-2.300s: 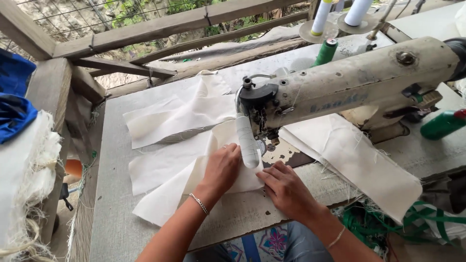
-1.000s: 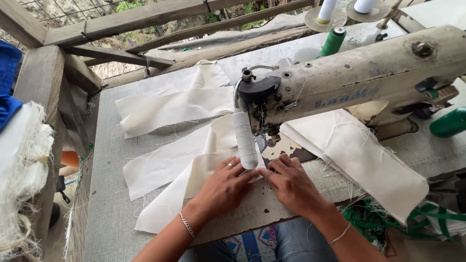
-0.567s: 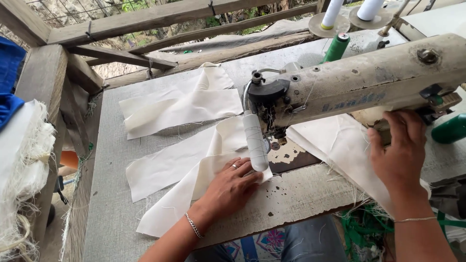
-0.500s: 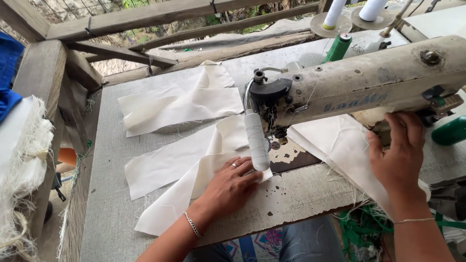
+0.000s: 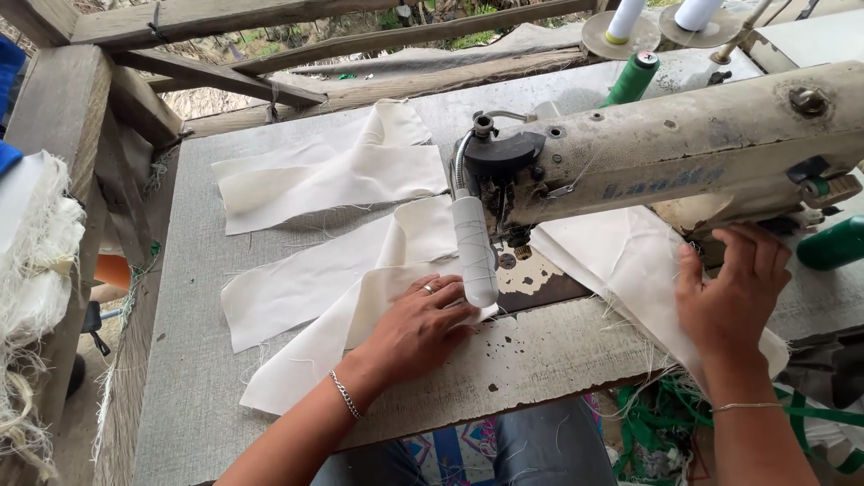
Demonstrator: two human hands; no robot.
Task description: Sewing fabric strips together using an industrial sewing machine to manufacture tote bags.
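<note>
A worn cream sewing machine point(image 5: 684, 144) stands on a grey table point(image 5: 189, 360). My left hand point(image 5: 418, 324) lies flat with spread fingers on a strip of cream cloth point(image 5: 342, 328) just left of the machine's needle area and its white lamp tube point(image 5: 474, 252). My right hand point(image 5: 733, 297) rests palm down, fingers spread, on another piece of cream cloth point(image 5: 630, 261) under the machine's arm. Neither hand grips anything.
More cream cloth pieces point(image 5: 333, 171) lie at the back of the table. A green thread cone point(image 5: 632, 79) and white cones point(image 5: 623, 20) stand behind the machine. A frayed white fabric pile point(image 5: 36, 261) sits at left. Wooden rails point(image 5: 270, 72) border the table.
My right hand left the cloth by the needle, reached up to the machine's right end, then dropped onto the cloth under the arm. My left hand stayed pressing its cloth.
</note>
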